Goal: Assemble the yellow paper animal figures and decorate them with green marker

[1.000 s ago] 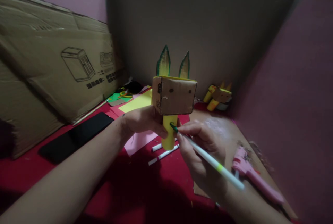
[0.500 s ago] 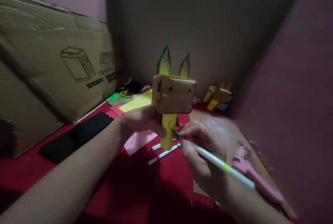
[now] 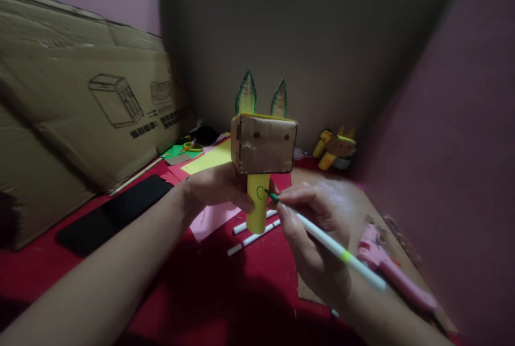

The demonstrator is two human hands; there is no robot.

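Observation:
A cardboard figure point(image 3: 267, 145) stands upright in the middle, with a boxy head, two dots on its front and two pointed ears edged in green. Below the head is a yellow tube point(image 3: 256, 220) bearing a small curved green line. Closed around the tube from the left, my left hand point(image 3: 219, 188) has its thumb on the front and its other fingers mostly hidden behind. A white marker point(image 3: 330, 244) with a green tip is pinched in my right hand point(image 3: 311, 222). Its tip is at the tube's right side, beside the curved line.
Two white markers point(image 3: 253, 236) lie under the tube. A black phone point(image 3: 116, 212) and coloured paper point(image 3: 211, 157) are at left, before a large cardboard sheet point(image 3: 80, 94). On the right are a pink glue gun point(image 3: 394, 271) and a second yellow figure point(image 3: 340, 146).
The figure and both hands appear slightly further left. The marker tip has moved up along the tube, and the green line looks more curved at its lower end.

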